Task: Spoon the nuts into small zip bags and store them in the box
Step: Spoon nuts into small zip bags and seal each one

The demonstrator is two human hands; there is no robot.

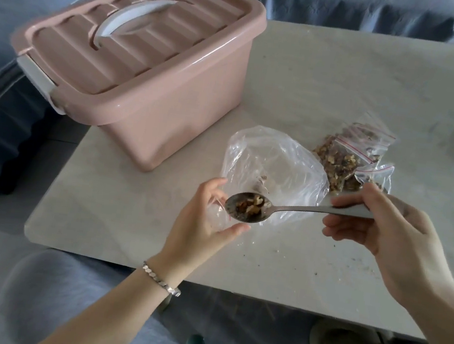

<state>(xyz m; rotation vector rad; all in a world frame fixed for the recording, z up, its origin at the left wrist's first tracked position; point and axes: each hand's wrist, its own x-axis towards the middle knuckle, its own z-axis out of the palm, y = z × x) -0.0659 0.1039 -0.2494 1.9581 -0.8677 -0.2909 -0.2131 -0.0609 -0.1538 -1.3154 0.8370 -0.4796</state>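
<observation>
No writing, label or number is legible. The pink plastic lidded box (168, 124) shows only plain surfaces.

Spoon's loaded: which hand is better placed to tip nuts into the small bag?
Right: the right hand grips the spoon by its handle, the loaded bowl at the small zip bag that the left hand holds.

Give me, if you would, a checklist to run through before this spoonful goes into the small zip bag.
1. Spoon level, nuts in its bowl: ok.
2. Right hand grip on the spoon handle: ok.
3. Left hand holds the small zip bag by the spoon's bowl: ok.
4. Bag mouth open below the spoon: cannot tell.
5. Box open for storing: not ok, lid is on.
</observation>
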